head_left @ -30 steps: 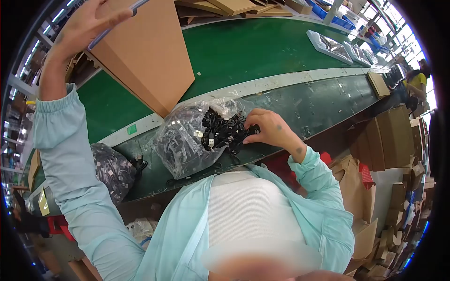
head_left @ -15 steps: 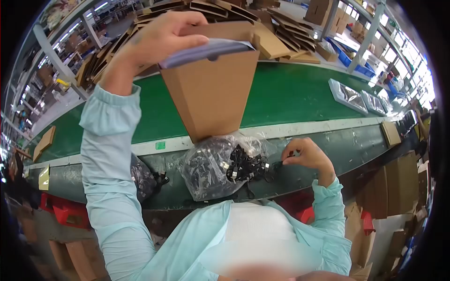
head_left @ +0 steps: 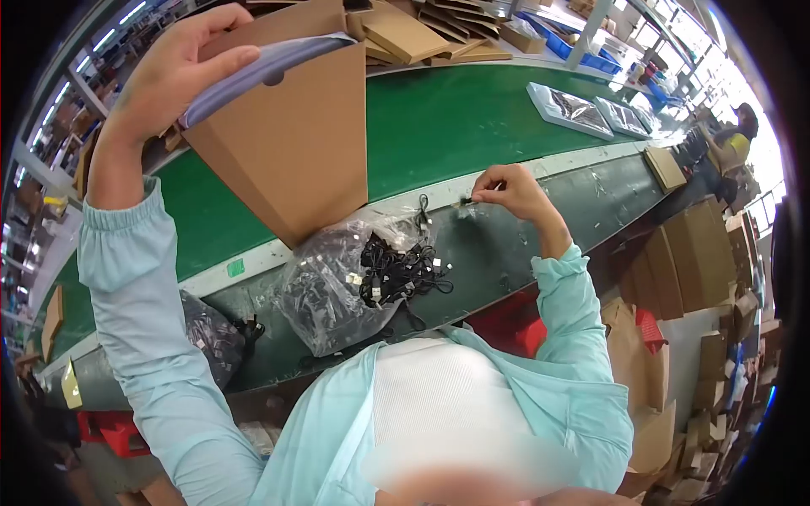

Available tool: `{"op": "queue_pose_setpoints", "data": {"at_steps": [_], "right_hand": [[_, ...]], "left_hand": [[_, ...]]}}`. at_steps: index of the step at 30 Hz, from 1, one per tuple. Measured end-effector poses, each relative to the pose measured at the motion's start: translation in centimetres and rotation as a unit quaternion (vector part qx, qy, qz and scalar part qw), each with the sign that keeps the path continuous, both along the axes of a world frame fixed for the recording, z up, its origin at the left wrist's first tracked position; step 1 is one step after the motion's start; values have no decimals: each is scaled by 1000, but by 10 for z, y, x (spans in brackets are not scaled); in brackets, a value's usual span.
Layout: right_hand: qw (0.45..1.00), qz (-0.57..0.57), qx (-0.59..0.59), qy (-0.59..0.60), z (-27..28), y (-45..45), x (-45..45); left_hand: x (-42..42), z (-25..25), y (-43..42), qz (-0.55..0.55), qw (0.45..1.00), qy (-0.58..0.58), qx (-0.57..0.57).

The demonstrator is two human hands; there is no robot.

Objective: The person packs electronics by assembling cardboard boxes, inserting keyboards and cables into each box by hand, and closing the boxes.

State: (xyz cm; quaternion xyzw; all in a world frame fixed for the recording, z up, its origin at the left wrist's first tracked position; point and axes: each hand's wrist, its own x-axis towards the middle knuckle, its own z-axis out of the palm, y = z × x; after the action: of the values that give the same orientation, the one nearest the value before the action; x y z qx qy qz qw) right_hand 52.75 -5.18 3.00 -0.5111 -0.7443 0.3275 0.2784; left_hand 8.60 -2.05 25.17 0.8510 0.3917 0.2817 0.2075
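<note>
My left hand (head_left: 181, 72) grips the upper left edge of a tall brown cardboard box (head_left: 291, 135), thumb on the near side. The box is open at the top and leans to the left. A bluish-purple sheet or sleeve (head_left: 270, 72) shows inside its mouth. My right hand (head_left: 510, 192) is closed in a pinch over the bench, with a small black piece at the fingertips, too small to name. Between the hands lies a clear plastic bag (head_left: 316, 291) of black USB cables (head_left: 396, 270), some spilling out at its right side.
Another bag of cables (head_left: 211, 333) lies at left. Behind the dark bench (head_left: 540, 215) runs a green conveyor belt (head_left: 447, 126), bearing silvery flat packs (head_left: 569, 110). Flattened cardboard (head_left: 405, 34) is piled beyond. Cartons (head_left: 696, 253) stand at right, near a person (head_left: 734, 148).
The view has turned to the right, so the bench and box appear farther left. My right hand has moved farther from my body, still pinched. The left hand keeps its hold on the box.
</note>
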Motion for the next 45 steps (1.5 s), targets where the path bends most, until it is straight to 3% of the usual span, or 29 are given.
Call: {"op": "queue_pose_setpoints", "data": {"at_steps": [2,6,10,13,16,19,21,23,25,28,32,35,37,38,41,42,44,45], "right_hand": [[987,-9,-38,158,-1,2,-2],[988,-47,-4,150,25,-1,-4],[940,32,97,326,74,0,-48],[886,121,210,396,132,-8,-103],[880,127,340,306,165,3,-149],[810,161,549,129,190,27,-178],[804,188,555,103,193,37,-187],[824,201,521,95,193,37,-190],[807,202,553,39,194,38,-187],[785,189,590,-18,186,39,-189],[766,183,612,-78,183,36,-190],[797,201,569,14,176,32,-186],[821,132,549,89,168,34,-187],[829,97,537,126,160,38,-186],[911,144,317,220,125,55,-184],[920,165,236,265,118,60,-184],[906,166,279,271,118,65,-185],[904,164,294,263,122,60,-186]], "left_hand": [[0,2,2,-23,999,18,36],[-2,-2,14,-40,997,10,60],[-5,2,14,-29,998,33,51],[-1,5,9,-35,998,40,38],[-2,3,8,-36,998,36,46],[1,1,6,-45,997,14,66],[0,-4,10,-74,992,-18,98],[-2,2,5,-45,998,11,40],[-3,4,3,-36,999,19,-4],[-3,-2,11,-63,995,-8,75],[-1,-3,10,-64,995,-17,71],[-1,7,-4,5,999,25,39],[1,9,-14,47,996,2,72],[-1,4,-13,43,990,-70,115],[-5,-20,-15,56,934,-279,215],[-9,-30,-18,70,922,-256,280],[-19,-58,-20,97,884,-209,407],[-19,-69,-24,118,890,-195,396]]}}
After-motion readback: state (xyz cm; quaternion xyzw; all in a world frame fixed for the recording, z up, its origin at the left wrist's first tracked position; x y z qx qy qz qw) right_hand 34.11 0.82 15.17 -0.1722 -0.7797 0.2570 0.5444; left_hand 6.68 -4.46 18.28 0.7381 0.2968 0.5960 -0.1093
